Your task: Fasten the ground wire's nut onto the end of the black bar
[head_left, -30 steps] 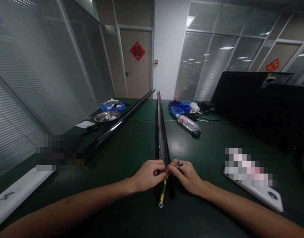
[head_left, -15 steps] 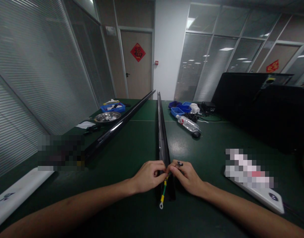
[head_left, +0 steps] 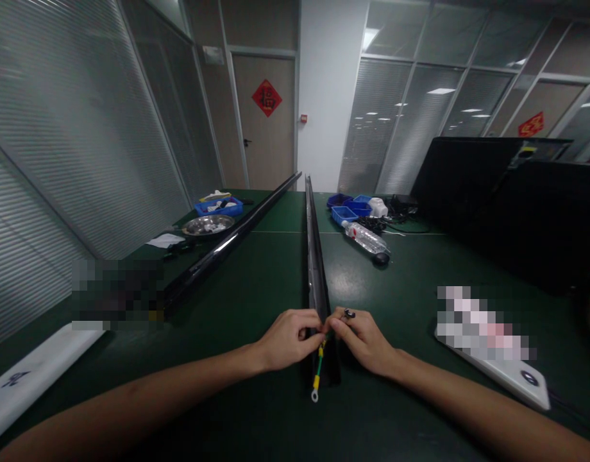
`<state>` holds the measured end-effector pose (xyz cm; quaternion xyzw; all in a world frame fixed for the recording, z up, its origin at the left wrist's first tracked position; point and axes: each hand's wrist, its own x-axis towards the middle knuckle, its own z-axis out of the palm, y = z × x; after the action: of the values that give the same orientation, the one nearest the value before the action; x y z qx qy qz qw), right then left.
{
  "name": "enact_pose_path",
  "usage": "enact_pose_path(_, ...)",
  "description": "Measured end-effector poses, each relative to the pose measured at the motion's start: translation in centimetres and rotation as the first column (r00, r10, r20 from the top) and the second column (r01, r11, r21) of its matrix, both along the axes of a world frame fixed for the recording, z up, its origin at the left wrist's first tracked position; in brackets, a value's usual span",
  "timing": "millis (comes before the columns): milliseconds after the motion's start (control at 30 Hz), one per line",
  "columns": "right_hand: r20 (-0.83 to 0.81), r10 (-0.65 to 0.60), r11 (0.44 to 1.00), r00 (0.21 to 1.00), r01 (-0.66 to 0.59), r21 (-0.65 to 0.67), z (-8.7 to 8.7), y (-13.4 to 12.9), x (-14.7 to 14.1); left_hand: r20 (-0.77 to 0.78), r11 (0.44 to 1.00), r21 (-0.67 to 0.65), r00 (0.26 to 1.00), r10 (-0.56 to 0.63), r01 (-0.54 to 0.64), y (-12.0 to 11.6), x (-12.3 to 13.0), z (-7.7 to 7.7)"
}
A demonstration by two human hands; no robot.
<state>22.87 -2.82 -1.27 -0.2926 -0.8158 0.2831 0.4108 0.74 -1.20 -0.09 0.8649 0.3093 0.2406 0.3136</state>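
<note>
A long black metal channel [head_left: 317, 276] runs away from me down the middle of the table. Over its near end my left hand [head_left: 291, 340] and my right hand [head_left: 365, 341] meet, both closed, fingertips pressed together. From between them hangs a short green ground wire [head_left: 319, 364] with yellow sleeves, its upper end pinched at my fingertips. Its lower end carries a bare ring terminal [head_left: 315, 396], which points toward me. What exactly lies under the fingertips is hidden. My right hand wears a ring with a dark top.
A second black channel [head_left: 227, 244] lies slanted on the left. Beyond it are a metal bowl [head_left: 199, 226] and a blue tray [head_left: 227, 209]. To the right are blue bins [head_left: 343, 215], a plastic bottle [head_left: 365, 239], a white device [head_left: 511, 382] and black monitors [head_left: 468, 205]. Another white device [head_left: 40, 378] sits near left.
Both hands keep the same pinch over the channel's end. The ring terminal has swung very slightly to the right; the whole view has shifted a little.
</note>
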Motion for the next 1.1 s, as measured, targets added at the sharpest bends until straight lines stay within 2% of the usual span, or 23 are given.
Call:
enact_pose_path(167, 0.021, -0.004, 1.0, 1.0, 0.004, 0.015, -0.38, 0.06, 0.09, 0.005, 1.0, -0.004, 1.0, -0.001, 0.001, 0.02, 0.01, -0.12)
enact_pose_path(467, 0.011, -0.013, 0.998, 1.0, 0.012, 0.061, 0.45, -0.39, -0.09, 0.016, 1.0, -0.012, 1.0, 0.0, 0.0, 0.05, -0.01, -0.17)
enact_pose_path(733, 0.042, -0.008, 0.996, 0.999, 0.004, 0.089, 0.11, -0.25, -0.03, 0.001, 1.0, -0.003, 1.0, -0.001, 0.001, -0.05, 0.14, -0.08)
enact_pose_path(1100, 0.034, 0.012, 0.998, 0.999, -0.014, 0.065, 0.12, -0.26, 0.11, 0.008, 1.0, -0.009, 1.0, 0.008, -0.008, -0.16, 0.17, 0.06)
